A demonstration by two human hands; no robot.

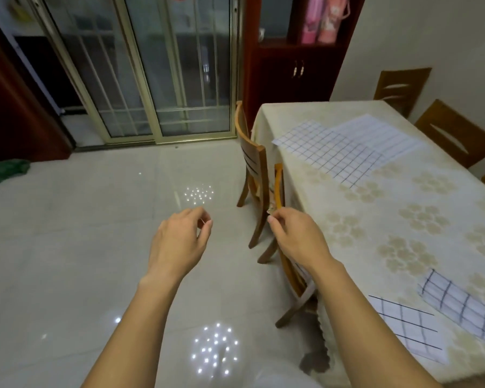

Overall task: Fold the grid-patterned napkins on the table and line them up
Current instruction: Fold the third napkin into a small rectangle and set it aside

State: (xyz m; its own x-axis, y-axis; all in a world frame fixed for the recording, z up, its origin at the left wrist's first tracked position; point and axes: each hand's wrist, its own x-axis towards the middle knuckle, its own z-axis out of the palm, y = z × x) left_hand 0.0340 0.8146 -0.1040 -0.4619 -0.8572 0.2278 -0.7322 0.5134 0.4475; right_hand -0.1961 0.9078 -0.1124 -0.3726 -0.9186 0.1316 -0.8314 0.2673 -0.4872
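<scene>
Both forearms reach out over the tiled floor, off the table. left hand [179,236] has its fingers [206,224] loosely curled, thumb tip close to forefinger, nothing held. right hand [294,236] is curled tighter, with thumb and forefinger tip together in front of the chair [279,189]; can't tell whether they pinch anything. The table [375,219], under a flower-print cloth, is entirely to the right of both hands. Two napkins sit at its near end by the chair-side edge: near white napkin [409,329] lies flat just in from that edge, and the rumpled napkin [459,303] is just beyond it toward the table's middle, touching or overlapping it; which is unclear. Its long axis slants away to the right and runs out of frame. Two more lie spread flat toward the far end: far grid napkin [336,155] and pale napkin [375,133], overlapping, none folded. The key relation is that the napkins are right of the fingers and the right hand is clearly nearer, with the near pair right and back toward the body. Judgement: folding not begun; the likely next move is to turn right to the near pair.
</scene>
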